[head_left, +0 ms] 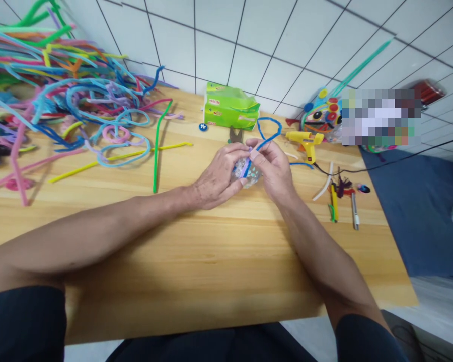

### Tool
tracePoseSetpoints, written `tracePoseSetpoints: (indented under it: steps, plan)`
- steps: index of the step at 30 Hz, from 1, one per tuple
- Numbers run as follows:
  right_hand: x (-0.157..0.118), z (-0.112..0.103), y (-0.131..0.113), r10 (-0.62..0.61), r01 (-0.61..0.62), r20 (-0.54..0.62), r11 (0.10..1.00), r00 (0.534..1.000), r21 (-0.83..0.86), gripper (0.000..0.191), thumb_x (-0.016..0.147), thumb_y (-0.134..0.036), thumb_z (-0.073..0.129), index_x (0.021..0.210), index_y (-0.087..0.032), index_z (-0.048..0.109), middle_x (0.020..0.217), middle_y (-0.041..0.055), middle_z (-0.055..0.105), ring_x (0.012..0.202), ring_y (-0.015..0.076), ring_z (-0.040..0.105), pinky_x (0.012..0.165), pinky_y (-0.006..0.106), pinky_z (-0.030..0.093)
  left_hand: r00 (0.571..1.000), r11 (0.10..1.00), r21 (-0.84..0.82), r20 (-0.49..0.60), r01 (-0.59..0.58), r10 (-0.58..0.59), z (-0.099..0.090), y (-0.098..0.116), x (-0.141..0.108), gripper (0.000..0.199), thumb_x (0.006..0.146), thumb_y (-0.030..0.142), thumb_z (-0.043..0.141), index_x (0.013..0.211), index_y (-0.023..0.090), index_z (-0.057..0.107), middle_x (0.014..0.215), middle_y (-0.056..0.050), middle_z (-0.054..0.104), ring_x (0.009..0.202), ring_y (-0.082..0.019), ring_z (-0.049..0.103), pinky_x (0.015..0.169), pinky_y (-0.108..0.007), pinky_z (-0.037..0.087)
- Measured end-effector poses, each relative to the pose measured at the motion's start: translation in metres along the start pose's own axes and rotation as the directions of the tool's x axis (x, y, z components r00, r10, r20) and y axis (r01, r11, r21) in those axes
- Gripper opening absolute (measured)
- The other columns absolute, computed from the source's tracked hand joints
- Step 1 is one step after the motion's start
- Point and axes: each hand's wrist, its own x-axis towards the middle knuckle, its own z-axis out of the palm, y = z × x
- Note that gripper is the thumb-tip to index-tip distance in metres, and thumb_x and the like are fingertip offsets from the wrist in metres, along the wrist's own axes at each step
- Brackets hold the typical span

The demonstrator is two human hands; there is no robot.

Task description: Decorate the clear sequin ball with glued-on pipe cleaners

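Both hands meet over the middle of the wooden table. My left hand (221, 176) is wrapped round the left side of a clear, speckled plastic piece (252, 178). A purple and a blue pipe cleaner lie across that piece. My right hand (275, 168) pinches the blue pipe cleaner (274, 137) at the piece's upper right; its free length loops up and back behind the fingers. Dark-jawed pliers (235, 134) lie just behind my left hand. The fingertips partly hide where the pipe cleaners meet the plastic.
A heap of coloured pipe cleaners (94, 95) fills the left. Behind the hands are a green tissue pack (230, 106) and a blue button (203, 127). To the right lie a yellow glue gun (306, 141) with its cord, a yellow cutter (334, 203) and a decorated colourful object (319, 118).
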Motion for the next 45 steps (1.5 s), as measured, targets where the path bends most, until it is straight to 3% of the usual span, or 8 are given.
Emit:
tracePoseSetpoints:
  steps: [5,8,11,14,20,26,37,45]
  plan:
    - [-0.001,0.0,-0.001,0.013,-0.013,-0.011,0.999,1.0,0.034,0.039,0.08,-0.059,0.089,0.092,-0.027,0.071,0.122,0.0023,0.076,0.114,0.0231,0.069,0.102,0.039,0.059,1.0,1.0,-0.013,-0.014,0.027,-0.027,-0.004,0.001,0.001,0.067,0.105,0.049,0.061,0.161,0.027,0.032,0.16,-0.021,0.048,0.157,-0.037,0.043,0.129,-0.066,0.041]
    - [-0.001,0.0,-0.002,0.026,-0.026,-0.001,0.999,1.0,0.026,0.04,0.08,-0.06,0.089,0.092,-0.027,0.071,0.122,0.0027,0.076,0.114,0.0234,0.07,0.103,0.04,0.059,0.989,0.989,0.0,-0.016,0.146,-0.146,-0.011,-0.001,0.005,0.085,0.097,0.061,0.072,0.162,0.025,0.033,0.166,-0.023,0.044,0.162,-0.042,0.037,0.131,-0.068,0.036]
    - [0.0,-0.001,-0.003,0.024,-0.024,0.027,0.999,0.999,0.024,0.043,0.08,-0.063,0.089,0.095,-0.027,0.071,0.122,0.0029,0.076,0.112,0.0227,0.07,0.101,0.039,0.06,0.946,0.948,-0.022,0.085,0.316,-0.313,-0.02,-0.002,0.01,0.09,0.093,0.067,0.075,0.161,0.019,0.039,0.16,-0.023,0.053,0.148,-0.04,0.055,0.124,-0.062,0.047]
    - [0.0,-0.001,-0.005,0.025,-0.027,0.062,0.999,0.998,0.03,0.047,0.079,-0.065,0.088,0.102,-0.027,0.072,0.119,0.0024,0.076,0.106,0.0213,0.071,0.096,0.038,0.061,0.911,0.921,-0.065,0.191,0.384,-0.366,-0.025,-0.002,0.013,0.08,0.096,0.068,0.071,0.155,0.018,0.048,0.147,-0.019,0.065,0.131,-0.033,0.067,0.114,-0.053,0.056]
    - [0.003,-0.006,-0.013,-0.002,-0.002,0.074,0.998,0.997,0.063,0.043,0.078,-0.063,0.09,0.093,-0.028,0.07,0.122,0.0018,0.076,0.112,0.0221,0.07,0.101,0.039,0.061,0.967,0.971,-0.05,0.111,0.234,-0.228,-0.022,-0.004,0.012,0.074,0.095,0.059,0.075,0.153,0.02,0.051,0.15,-0.018,0.064,0.137,-0.034,0.063,0.119,-0.053,0.052]
    - [0.006,-0.014,-0.014,0.0,-0.001,0.075,1.0,0.997,0.014,0.044,0.077,-0.064,0.091,0.096,-0.028,0.073,0.115,0.001,0.075,0.1,0.0197,0.068,0.09,0.035,0.061,0.991,0.993,-0.039,0.079,0.113,-0.11,-0.015,-0.006,0.009,0.077,0.096,0.058,0.076,0.157,0.022,0.046,0.153,-0.019,0.06,0.146,-0.035,0.057,0.124,-0.056,0.049]
    - [0.004,-0.016,-0.016,0.0,0.004,0.119,0.999,0.993,-0.039,0.044,0.081,-0.063,0.089,0.1,-0.027,0.072,0.122,0.0024,0.073,0.111,0.0217,0.068,0.098,0.036,0.06,0.995,0.997,0.013,0.063,0.071,-0.072,-0.012,-0.008,0.005,0.078,0.096,0.047,0.076,0.161,0.024,0.039,0.157,-0.02,0.054,0.153,-0.037,0.05,0.127,-0.061,0.045]
    - [0.003,-0.016,-0.015,-0.057,0.075,0.148,0.991,0.987,-0.114,0.034,0.087,-0.056,0.085,0.102,-0.028,0.073,0.131,0.0039,0.071,0.126,0.0264,0.066,0.118,0.047,0.053,0.994,0.998,0.005,0.081,0.067,-0.067,-0.014,-0.005,0.006,0.081,0.095,0.045,0.075,0.163,0.028,0.034,0.16,-0.019,0.05,0.154,-0.037,0.048,0.127,-0.063,0.045]
